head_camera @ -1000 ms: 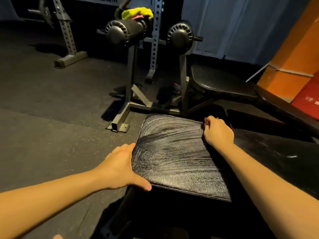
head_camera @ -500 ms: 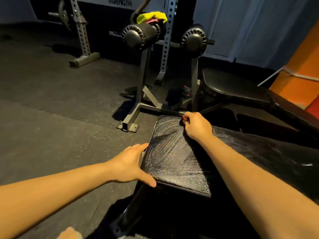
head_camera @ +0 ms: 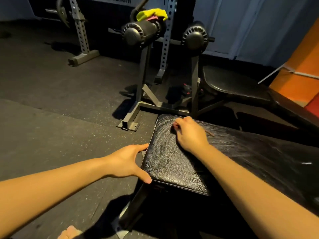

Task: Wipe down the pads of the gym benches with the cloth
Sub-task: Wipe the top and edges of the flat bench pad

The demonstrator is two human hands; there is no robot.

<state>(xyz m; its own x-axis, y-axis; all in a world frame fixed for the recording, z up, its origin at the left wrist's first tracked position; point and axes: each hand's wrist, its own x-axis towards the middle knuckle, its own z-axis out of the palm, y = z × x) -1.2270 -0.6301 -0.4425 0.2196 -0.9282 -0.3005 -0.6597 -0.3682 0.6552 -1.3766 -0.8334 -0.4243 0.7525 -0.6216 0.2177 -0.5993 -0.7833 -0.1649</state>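
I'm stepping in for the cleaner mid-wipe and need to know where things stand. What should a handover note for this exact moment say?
Left hand: open, braced against the near left corner of the bench pad.
Right hand: curled on top of the pad's far end over the cloth; only a reddish scrap shows at the fingertips.
Done: swirled wipe marks cover the pad's far end.
Left: the pad's long stretch to the right shows only loose streaks; the second bench behind shows no wipe marks.
A yellow cloth lies on a roller pad at the back.
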